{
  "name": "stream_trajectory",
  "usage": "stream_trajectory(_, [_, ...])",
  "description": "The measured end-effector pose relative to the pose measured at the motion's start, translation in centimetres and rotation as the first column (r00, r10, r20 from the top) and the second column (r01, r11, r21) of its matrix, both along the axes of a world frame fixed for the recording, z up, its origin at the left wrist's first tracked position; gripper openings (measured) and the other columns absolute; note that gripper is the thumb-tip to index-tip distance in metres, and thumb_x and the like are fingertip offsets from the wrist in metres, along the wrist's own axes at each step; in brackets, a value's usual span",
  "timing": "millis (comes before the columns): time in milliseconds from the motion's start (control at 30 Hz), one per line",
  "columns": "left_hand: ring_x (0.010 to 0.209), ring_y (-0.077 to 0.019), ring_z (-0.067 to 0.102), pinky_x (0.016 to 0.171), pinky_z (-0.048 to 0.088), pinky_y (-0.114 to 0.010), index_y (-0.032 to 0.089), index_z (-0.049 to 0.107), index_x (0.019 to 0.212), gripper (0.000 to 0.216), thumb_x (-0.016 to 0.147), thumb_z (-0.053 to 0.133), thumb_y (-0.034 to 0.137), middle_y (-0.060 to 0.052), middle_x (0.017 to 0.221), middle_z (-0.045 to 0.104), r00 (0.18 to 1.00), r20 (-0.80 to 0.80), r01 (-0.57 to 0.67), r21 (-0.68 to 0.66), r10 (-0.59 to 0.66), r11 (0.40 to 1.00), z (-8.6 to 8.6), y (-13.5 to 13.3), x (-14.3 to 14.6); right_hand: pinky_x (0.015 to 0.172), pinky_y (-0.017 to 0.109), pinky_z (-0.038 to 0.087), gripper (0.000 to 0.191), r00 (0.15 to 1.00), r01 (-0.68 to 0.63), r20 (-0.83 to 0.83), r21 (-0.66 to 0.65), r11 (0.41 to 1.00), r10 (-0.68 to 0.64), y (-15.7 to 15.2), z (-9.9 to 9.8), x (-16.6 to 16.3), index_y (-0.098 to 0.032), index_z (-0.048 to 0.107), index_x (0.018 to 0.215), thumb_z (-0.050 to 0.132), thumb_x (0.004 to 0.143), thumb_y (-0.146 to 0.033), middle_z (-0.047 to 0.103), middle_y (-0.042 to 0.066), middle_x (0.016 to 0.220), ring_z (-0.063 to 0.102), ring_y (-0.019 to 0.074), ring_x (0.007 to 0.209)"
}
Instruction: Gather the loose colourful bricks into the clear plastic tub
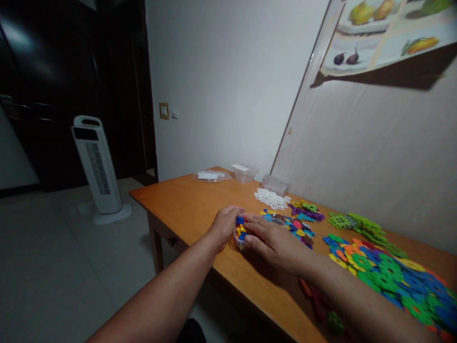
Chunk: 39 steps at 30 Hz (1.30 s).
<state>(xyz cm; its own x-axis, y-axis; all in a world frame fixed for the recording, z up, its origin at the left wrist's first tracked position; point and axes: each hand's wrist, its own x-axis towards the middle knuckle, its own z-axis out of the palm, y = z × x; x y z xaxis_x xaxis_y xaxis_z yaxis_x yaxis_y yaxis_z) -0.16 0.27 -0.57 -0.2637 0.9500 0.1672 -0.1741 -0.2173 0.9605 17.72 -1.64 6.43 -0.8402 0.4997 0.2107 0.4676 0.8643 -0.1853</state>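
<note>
A small clear plastic tub (240, 234) full of red, blue and yellow interlocking toy pieces stands on the wooden table (189, 205) near its front edge. My left hand (225, 224) curls round the tub's left side. My right hand (274, 242) lies flat over its top and right side, fingers stretched out toward the left. Just right of the tub sits a loose cluster of mixed-colour pieces (299, 227).
White pieces (271, 198), purple-green pieces (307, 209), a green row (360, 226) and a large mixed pile (392, 276) line the wall side. Clear tubs (244, 172) and a plastic bag (210, 176) sit at the far end. A white tower fan (97, 167) stands on the floor.
</note>
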Motion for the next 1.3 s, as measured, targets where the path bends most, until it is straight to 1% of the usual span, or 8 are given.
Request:
stream_trajectory(233, [0.071, -0.0181, 0.067, 0.066, 0.051, -0.027, 0.013, 0.07, 0.091, 0.025, 0.073, 0.057, 0.027, -0.006, 0.079, 0.073, 0.997, 0.077, 0.021, -0.027, -0.019, 0.999, 0.2, -0.1, 0.2, 0.109, 0.048, 0.044, 0.044, 0.996, 0.075, -0.046, -0.092, 0.993, -0.08, 1.2, 0.7, 4.4, -0.024, 0.068, 0.127, 0.04, 0.101, -0.045, 0.067, 0.007, 0.131, 0.059, 0.0258, 0.124])
stream_trajectory(367, [0.071, -0.0198, 0.069, 0.064, 0.052, -0.028, 0.012, 0.069, 0.092, 0.028, 0.072, 0.06, 0.029, -0.009, 0.082, 0.075, 0.996, 0.089, 0.036, -0.048, -0.032, 0.998, 0.3, -0.1, 0.2, 0.106, 0.045, 0.046, 0.042, 0.937, 0.248, -0.199, -0.201, 0.948, -0.287, 1.3, 2.5, 8.4, -0.026, 0.069, 0.123, 0.047, 0.097, -0.048, 0.068, 0.005, 0.129, 0.061, 0.0254, 0.12])
stream_trajectory(467, [0.073, -0.0204, 0.07, 0.065, 0.053, -0.028, 0.011, 0.069, 0.093, 0.03, 0.072, 0.06, 0.03, -0.011, 0.084, 0.076, 0.997, 0.075, 0.035, -0.044, -0.032, 0.998, 0.4, 0.0, 0.1, 0.099, 0.042, 0.051, 0.041, 0.872, 0.396, -0.196, -0.258, 0.881, -0.449, 1.0, 3.2, 11.8, -0.025, 0.071, 0.118, 0.05, 0.093, -0.05, 0.072, 0.006, 0.12, 0.065, 0.0265, 0.111])
stream_trajectory(633, [0.072, -0.0199, 0.07, 0.065, 0.053, -0.027, 0.011, 0.07, 0.095, 0.03, 0.073, 0.06, 0.03, -0.01, 0.084, 0.076, 0.998, 0.058, 0.027, -0.061, -0.024, 0.998, 0.2, 0.2, 0.0, 0.085, 0.035, 0.054, 0.039, 0.818, 0.514, -0.103, -0.31, 0.8, -0.566, 0.3, 1.8, 17.8, -0.021, 0.073, 0.107, 0.053, 0.091, -0.05, 0.074, 0.007, 0.106, 0.067, 0.0241, 0.096])
stream_trajectory(733, [0.072, -0.0196, 0.07, 0.064, 0.053, -0.027, 0.011, 0.07, 0.095, 0.031, 0.073, 0.06, 0.03, -0.01, 0.084, 0.076, 0.998, 0.057, 0.028, -0.055, -0.025, 0.998, 0.2, 0.2, 0.0, 0.077, 0.032, 0.053, 0.031, 0.83, 0.536, 0.002, -0.284, 0.795, -0.558, -0.4, 0.5, 20.1, -0.021, 0.073, 0.094, 0.057, 0.087, -0.047, 0.074, 0.004, 0.091, 0.067, 0.0221, 0.085])
stream_trajectory(933, [0.07, -0.0197, 0.069, 0.063, 0.054, -0.028, 0.011, 0.069, 0.095, 0.031, 0.073, 0.06, 0.03, -0.01, 0.081, 0.076, 0.998, 0.062, 0.021, -0.063, -0.017, 0.998, 0.5, 0.0, 0.1, 0.072, 0.032, 0.052, 0.023, 0.772, 0.617, 0.052, -0.302, 0.727, -0.633, -0.9, -1.4, 20.5, -0.023, 0.074, 0.088, 0.061, 0.08, -0.04, 0.073, 0.003, 0.08, 0.065, 0.0224, 0.079])
stream_trajectory(1133, [0.069, -0.0194, 0.069, 0.063, 0.054, -0.028, 0.012, 0.068, 0.095, 0.029, 0.073, 0.06, 0.03, -0.01, 0.082, 0.076, 0.996, 0.078, 0.04, -0.067, -0.034, 0.997, 0.6, -0.1, 0.1, 0.073, 0.032, 0.052, 0.035, 0.805, 0.579, 0.131, -0.384, 0.719, -0.579, 0.9, -2.8, 19.9, -0.022, 0.072, 0.11, 0.058, 0.079, -0.032, 0.074, 0.005, 0.098, 0.067, 0.022, 0.085])
stream_trajectory(1300, [0.066, -0.0188, 0.068, 0.061, 0.053, -0.027, 0.011, 0.069, 0.095, 0.03, 0.072, 0.06, 0.028, -0.009, 0.079, 0.075, 0.996, 0.089, 0.039, -0.07, -0.032, 0.997, 0.6, -0.2, 0.1, 0.07, 0.031, 0.05, 0.039, 0.798, 0.598, 0.184, -0.362, 0.715, -0.574, 1.7, -3.1, 19.3, -0.019, 0.071, 0.111, 0.058, 0.075, -0.027, 0.072, 0.004, 0.09, 0.066, 0.0206, 0.08])
